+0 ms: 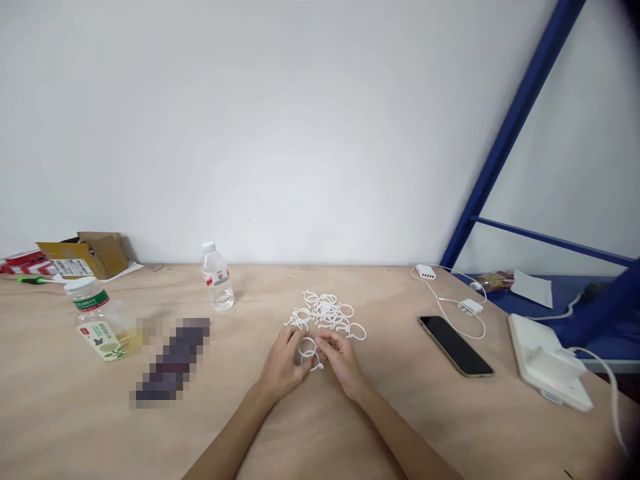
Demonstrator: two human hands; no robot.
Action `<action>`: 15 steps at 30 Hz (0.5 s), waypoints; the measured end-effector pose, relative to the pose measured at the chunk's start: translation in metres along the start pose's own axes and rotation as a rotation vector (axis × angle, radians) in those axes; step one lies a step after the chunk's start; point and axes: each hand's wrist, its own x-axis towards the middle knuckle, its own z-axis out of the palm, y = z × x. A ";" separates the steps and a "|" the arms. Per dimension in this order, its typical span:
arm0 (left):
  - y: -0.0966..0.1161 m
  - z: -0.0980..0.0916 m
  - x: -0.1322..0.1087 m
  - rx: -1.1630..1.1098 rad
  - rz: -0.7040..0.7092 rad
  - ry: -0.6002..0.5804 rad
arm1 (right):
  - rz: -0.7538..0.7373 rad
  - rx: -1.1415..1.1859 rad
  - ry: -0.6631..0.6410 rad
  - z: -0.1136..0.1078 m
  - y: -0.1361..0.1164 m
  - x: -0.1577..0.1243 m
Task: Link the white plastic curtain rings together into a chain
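Spanning the lower centre of the frame, both hands worked on two white rings [307, 339], which overlapped just in front of the pile of white rings [326, 311] on the tabletop [311, 440]. The left hand [284, 365] gripped the pair from the left, its thumb and index fingertips apart with the rings between them. The right hand [343, 360] was closed on the right edge, thumb against finger. A clear water bottle [218, 281] stood upright left of the pile; a labelled bottle [97, 323] stood farther left, near a pixelated dark item [173, 365] that could not be identified. A cardboard box [107, 257] occupied the left edge area. At right lay a phone [455, 347], beside a white stand [543, 363].
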 end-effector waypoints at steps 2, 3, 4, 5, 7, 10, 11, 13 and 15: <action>0.001 -0.001 -0.001 0.008 0.009 -0.010 | 0.011 0.012 -0.001 0.000 0.000 0.000; 0.002 -0.002 -0.001 0.011 0.015 -0.015 | 0.014 0.018 0.003 0.000 -0.001 0.000; 0.003 -0.004 -0.001 0.012 0.023 -0.022 | 0.015 0.024 0.008 0.001 -0.001 0.000; 0.004 -0.005 -0.002 0.011 0.034 -0.028 | 0.015 0.029 0.012 0.001 -0.002 0.000; 0.007 -0.007 -0.002 0.000 0.055 -0.041 | 0.011 0.033 0.014 0.001 -0.004 -0.001; 0.006 -0.008 -0.001 -0.029 0.063 -0.044 | 0.004 0.026 0.010 0.001 -0.004 0.000; 0.004 -0.008 0.000 -0.039 0.053 -0.039 | 0.003 0.023 0.009 0.001 -0.002 0.000; -0.001 -0.005 0.002 -0.050 0.019 -0.026 | 0.006 0.020 0.008 -0.001 0.001 0.002; -0.006 -0.002 0.003 -0.054 -0.019 -0.012 | 0.009 0.019 0.007 -0.002 0.006 0.004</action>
